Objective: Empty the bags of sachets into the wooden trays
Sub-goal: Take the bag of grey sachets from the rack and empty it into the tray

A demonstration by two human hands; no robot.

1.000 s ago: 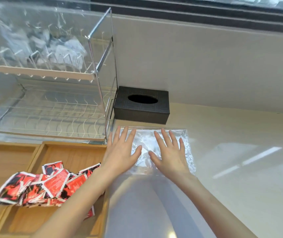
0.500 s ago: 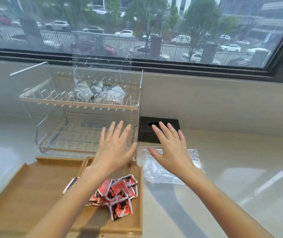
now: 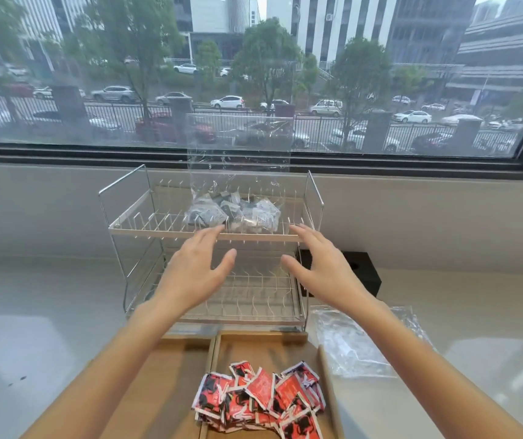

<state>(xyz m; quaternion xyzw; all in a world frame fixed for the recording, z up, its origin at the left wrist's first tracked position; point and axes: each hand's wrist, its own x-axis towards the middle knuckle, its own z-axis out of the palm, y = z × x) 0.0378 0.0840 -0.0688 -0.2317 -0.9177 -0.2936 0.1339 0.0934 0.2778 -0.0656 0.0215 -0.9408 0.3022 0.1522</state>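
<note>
A clear plastic bag [image 3: 238,198] holding several grey-and-white sachets stands upright on the top shelf of a wire rack [image 3: 133,231]. My left hand [image 3: 195,270] and my right hand [image 3: 323,267] are raised in front of that shelf, fingers spread, empty, just short of the bag. Below, a pile of red sachets [image 3: 260,397] lies in the right wooden tray [image 3: 253,343]. The left wooden tray [image 3: 171,375] beside it is partly covered by my left forearm. An empty flattened clear bag [image 3: 348,346] lies on the counter to the right of the trays.
A black tissue box [image 3: 361,270] sits behind my right hand against the wall. The rack's lower shelf [image 3: 253,299] holds nothing. A window runs along the back above the pale counter [image 3: 47,312].
Both hands left the flattened empty bag on the counter and rose up and to the left toward the rack's top shelf. The view tilted up, showing the window.
</note>
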